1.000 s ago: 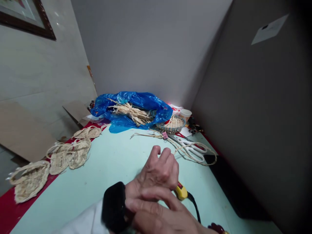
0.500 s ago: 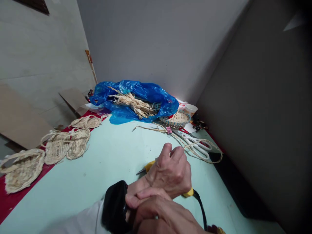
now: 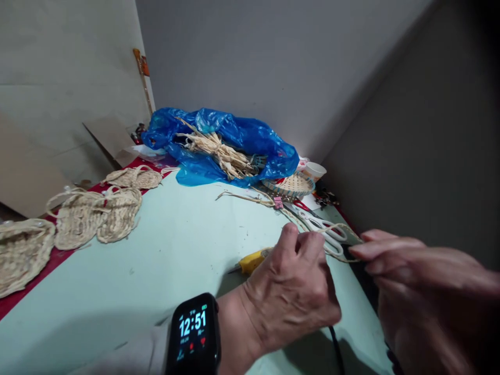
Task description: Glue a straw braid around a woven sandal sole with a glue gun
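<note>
I see my left hand (image 3: 295,281) low in the middle, reaching up and to the right from a pale sleeve, its back toward me, knuckles bent and a watch (image 3: 194,338) at the wrist. Its fingers curl under, so I cannot tell whether that grip is holding anything. A yellow-handled tool (image 3: 253,260) pokes out beyond the hand, metal tip to the left, and a black cable (image 3: 336,349) emerges below.

My right hand (image 3: 414,281) comes in from the right edge, blurred, its fingers pointing left and bunched, so the grip is narrow. The fingertips meet the far end of a looped pale cord (image 3: 349,229); whether they pinch it or merely overlap it, I can't tell. That cord lies toward the right of the tabletop (image 3: 187,250), looping over white-handled scissors (image 3: 332,245), with a pink clip (image 3: 277,202) near its other end.
</note>
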`<act>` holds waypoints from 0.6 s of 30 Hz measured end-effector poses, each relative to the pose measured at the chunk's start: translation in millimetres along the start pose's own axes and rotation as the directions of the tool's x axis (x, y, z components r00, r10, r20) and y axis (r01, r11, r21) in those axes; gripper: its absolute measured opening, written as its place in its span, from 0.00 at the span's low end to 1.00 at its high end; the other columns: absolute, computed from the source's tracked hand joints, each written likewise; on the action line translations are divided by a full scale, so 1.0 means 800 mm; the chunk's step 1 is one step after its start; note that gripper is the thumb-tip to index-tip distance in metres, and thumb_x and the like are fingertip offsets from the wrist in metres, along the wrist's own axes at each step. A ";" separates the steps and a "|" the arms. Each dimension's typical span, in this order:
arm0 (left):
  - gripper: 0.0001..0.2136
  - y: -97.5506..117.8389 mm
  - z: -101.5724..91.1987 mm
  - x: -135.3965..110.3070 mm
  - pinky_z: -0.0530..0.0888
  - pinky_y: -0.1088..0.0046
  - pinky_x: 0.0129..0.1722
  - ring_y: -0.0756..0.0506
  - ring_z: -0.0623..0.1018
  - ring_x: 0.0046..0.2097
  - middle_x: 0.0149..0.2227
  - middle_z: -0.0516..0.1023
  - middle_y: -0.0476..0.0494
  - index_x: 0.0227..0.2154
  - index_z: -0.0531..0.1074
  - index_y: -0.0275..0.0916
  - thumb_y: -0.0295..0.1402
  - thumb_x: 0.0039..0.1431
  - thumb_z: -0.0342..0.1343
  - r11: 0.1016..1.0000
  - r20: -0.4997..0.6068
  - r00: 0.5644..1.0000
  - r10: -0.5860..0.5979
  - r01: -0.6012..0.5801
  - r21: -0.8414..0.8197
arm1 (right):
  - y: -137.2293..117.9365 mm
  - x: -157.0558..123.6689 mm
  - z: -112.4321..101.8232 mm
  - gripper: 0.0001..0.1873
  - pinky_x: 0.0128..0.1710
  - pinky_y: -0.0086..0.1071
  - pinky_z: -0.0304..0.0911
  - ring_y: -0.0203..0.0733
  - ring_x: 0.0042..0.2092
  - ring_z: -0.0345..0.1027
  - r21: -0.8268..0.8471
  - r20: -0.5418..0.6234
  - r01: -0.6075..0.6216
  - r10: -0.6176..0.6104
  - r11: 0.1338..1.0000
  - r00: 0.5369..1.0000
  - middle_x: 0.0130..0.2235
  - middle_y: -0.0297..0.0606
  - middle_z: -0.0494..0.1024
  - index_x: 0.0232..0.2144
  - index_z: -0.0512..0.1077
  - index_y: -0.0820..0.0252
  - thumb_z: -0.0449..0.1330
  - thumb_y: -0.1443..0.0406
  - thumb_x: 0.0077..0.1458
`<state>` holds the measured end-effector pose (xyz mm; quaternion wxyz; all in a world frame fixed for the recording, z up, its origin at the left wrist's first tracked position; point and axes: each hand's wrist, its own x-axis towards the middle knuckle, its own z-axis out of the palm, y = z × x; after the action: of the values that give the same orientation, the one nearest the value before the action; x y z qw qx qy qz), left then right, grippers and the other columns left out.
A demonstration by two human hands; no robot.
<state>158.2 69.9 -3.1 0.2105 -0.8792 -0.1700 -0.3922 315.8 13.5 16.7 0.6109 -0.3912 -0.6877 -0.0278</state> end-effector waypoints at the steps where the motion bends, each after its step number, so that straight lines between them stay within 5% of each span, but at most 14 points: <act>1: 0.08 -0.001 -0.001 0.000 0.62 0.60 0.38 0.42 0.70 0.34 0.24 0.71 0.46 0.24 0.72 0.37 0.22 0.56 0.53 1.000 -0.002 1.000 0.005 -0.005 -0.003 | -0.001 0.004 0.005 0.02 0.50 0.46 0.70 0.46 0.34 0.72 -0.004 -0.091 0.015 -0.016 1.000 0.996 0.28 0.33 0.74 0.33 0.79 0.44 0.68 0.61 0.55; 4: 0.09 -0.002 -0.006 -0.001 0.62 0.60 0.39 0.42 0.70 0.33 0.25 0.72 0.44 0.24 0.72 0.36 0.21 0.57 0.53 1.000 0.003 1.000 0.001 -0.001 -0.002 | -0.010 0.010 0.024 0.08 0.51 0.52 0.67 0.50 0.38 0.71 0.019 -0.071 -0.210 0.211 0.977 0.975 0.33 0.35 0.76 0.37 0.78 0.40 0.64 0.65 0.59; 12: 0.12 -0.013 -0.010 -0.001 0.67 0.60 0.37 0.42 0.70 0.32 0.24 0.74 0.44 0.25 0.74 0.35 0.17 0.58 0.49 0.998 0.012 0.998 -0.062 0.062 -0.011 | 0.013 -0.003 0.037 0.09 0.32 0.37 0.65 0.40 0.32 0.68 0.079 -0.221 -0.204 0.217 0.976 0.951 0.33 0.33 0.74 0.38 0.75 0.52 0.63 0.71 0.57; 15: 0.16 -0.038 -0.016 -0.006 0.71 0.60 0.37 0.42 0.73 0.32 0.24 0.76 0.45 0.24 0.74 0.37 0.16 0.59 0.47 0.976 0.009 0.978 -0.207 0.207 -0.063 | 0.017 -0.005 0.032 0.06 0.33 0.34 0.64 0.37 0.31 0.64 0.077 -0.144 -0.273 0.281 0.959 0.949 0.32 0.32 0.71 0.41 0.71 0.53 0.59 0.69 0.62; 18: 0.11 -0.073 -0.028 -0.016 0.74 0.64 0.31 0.42 0.78 0.30 0.24 0.79 0.48 0.25 0.76 0.40 0.23 0.60 0.53 0.891 -0.011 0.907 -0.422 0.412 -0.189 | 0.016 -0.006 0.028 0.04 0.31 0.31 0.64 0.37 0.32 0.65 0.016 -0.064 -0.305 0.305 0.952 0.950 0.33 0.34 0.71 0.41 0.70 0.55 0.56 0.66 0.66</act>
<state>108.9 106.9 14.3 0.0446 -0.8273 -0.3126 -0.4646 304.8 31.3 1.2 0.6314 -0.4898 -0.5986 0.0559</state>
